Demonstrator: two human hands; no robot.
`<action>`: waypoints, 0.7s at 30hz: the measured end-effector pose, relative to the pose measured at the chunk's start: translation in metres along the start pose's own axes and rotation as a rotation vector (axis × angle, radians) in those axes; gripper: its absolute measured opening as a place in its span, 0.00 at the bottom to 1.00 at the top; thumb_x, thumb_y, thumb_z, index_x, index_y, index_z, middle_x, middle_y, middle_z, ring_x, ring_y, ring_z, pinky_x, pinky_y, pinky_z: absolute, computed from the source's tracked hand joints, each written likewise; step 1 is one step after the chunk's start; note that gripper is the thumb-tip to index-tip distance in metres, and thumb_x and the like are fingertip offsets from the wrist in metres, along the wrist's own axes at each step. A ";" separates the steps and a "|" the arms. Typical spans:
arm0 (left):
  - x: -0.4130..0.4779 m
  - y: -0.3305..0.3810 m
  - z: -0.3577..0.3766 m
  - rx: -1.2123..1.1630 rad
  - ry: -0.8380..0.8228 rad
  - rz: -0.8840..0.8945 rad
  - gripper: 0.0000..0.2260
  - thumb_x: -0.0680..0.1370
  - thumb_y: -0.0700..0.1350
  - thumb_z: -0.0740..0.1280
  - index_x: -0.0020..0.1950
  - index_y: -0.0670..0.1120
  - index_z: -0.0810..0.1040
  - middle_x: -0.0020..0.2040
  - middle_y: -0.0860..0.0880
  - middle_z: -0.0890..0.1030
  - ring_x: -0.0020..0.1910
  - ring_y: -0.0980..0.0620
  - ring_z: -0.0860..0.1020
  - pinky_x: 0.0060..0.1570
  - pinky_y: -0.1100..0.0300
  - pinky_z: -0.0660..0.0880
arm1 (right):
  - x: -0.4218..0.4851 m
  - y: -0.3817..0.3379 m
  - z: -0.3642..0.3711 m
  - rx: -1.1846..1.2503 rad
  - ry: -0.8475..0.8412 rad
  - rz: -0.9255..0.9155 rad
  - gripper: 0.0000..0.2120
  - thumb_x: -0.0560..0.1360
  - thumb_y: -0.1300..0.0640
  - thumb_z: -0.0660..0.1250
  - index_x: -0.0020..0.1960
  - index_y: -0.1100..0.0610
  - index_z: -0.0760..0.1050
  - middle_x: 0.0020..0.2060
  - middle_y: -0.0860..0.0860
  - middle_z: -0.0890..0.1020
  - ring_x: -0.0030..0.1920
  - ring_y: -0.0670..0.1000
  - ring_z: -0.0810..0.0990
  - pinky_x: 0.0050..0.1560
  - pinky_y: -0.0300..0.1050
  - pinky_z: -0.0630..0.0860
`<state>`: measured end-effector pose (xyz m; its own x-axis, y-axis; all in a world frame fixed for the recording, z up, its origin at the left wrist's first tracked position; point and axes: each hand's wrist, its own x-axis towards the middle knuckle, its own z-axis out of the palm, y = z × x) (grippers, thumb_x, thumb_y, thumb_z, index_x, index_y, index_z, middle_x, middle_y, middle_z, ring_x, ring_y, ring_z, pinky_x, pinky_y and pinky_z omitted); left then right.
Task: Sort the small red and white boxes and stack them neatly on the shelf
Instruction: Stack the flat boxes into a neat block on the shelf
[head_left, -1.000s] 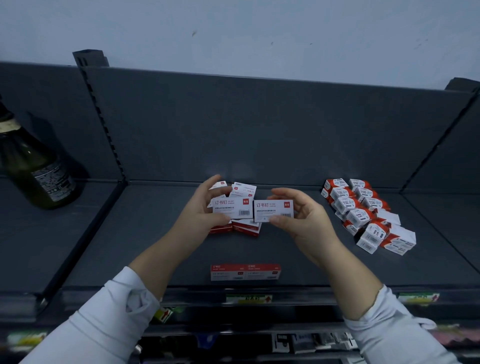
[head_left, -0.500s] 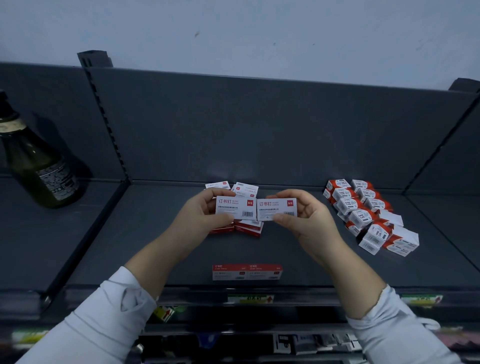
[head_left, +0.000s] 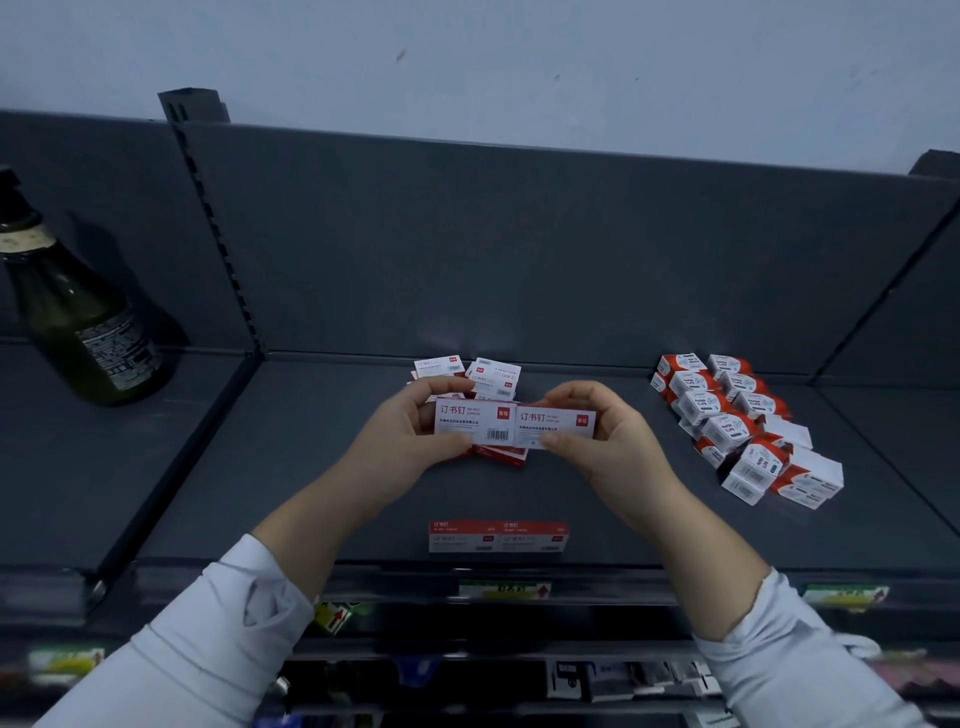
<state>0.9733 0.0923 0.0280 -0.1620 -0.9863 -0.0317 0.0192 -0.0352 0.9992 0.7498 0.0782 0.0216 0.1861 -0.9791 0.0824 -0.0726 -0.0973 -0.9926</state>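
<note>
Above the middle of the dark shelf (head_left: 322, 499), my left hand (head_left: 400, 441) pinches a flat white staple box (head_left: 470, 421) with a red square mark. My right hand (head_left: 608, 441) pinches a matching white staple box (head_left: 561, 423). The two boxes meet end to end, white faces toward me. Behind and under them lies a loose pile of staple boxes (head_left: 488, 374), partly hidden by my hands. Two red and white boxes (head_left: 498, 536) lie side by side in a row near the shelf's front edge.
A cluster of small red and white paper clip boxes (head_left: 737, 421) sits in rows at the right of the shelf. A dark green bottle (head_left: 78, 322) stands on the neighbouring shelf at the left. Price tags (head_left: 504, 590) line the front rail. Lower shelves show below.
My hands have brought the two held boxes together until their ends touch, and lowered them slightly toward me.
</note>
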 end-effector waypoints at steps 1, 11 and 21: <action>0.000 -0.002 0.000 0.012 0.001 -0.006 0.18 0.75 0.29 0.68 0.60 0.48 0.76 0.50 0.47 0.85 0.49 0.53 0.84 0.48 0.63 0.80 | 0.000 0.001 0.001 -0.033 0.003 -0.004 0.13 0.73 0.69 0.71 0.52 0.54 0.78 0.48 0.51 0.84 0.51 0.49 0.84 0.49 0.41 0.80; 0.008 -0.044 -0.001 0.339 0.021 -0.075 0.09 0.71 0.37 0.76 0.46 0.48 0.80 0.43 0.53 0.85 0.42 0.58 0.83 0.44 0.67 0.77 | 0.000 0.036 0.008 -0.412 -0.032 0.051 0.09 0.69 0.64 0.77 0.42 0.53 0.79 0.38 0.43 0.84 0.35 0.39 0.79 0.39 0.35 0.75; 0.013 -0.077 -0.012 0.371 -0.077 -0.223 0.07 0.76 0.42 0.72 0.52 0.47 0.79 0.51 0.51 0.84 0.49 0.52 0.83 0.54 0.55 0.79 | 0.005 0.073 0.004 -0.400 -0.086 0.158 0.11 0.70 0.65 0.75 0.39 0.53 0.75 0.45 0.49 0.86 0.47 0.49 0.84 0.52 0.47 0.80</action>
<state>0.9814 0.0803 -0.0498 -0.1950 -0.9458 -0.2597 -0.3780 -0.1719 0.9097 0.7492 0.0671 -0.0506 0.2220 -0.9706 -0.0927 -0.4776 -0.0254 -0.8782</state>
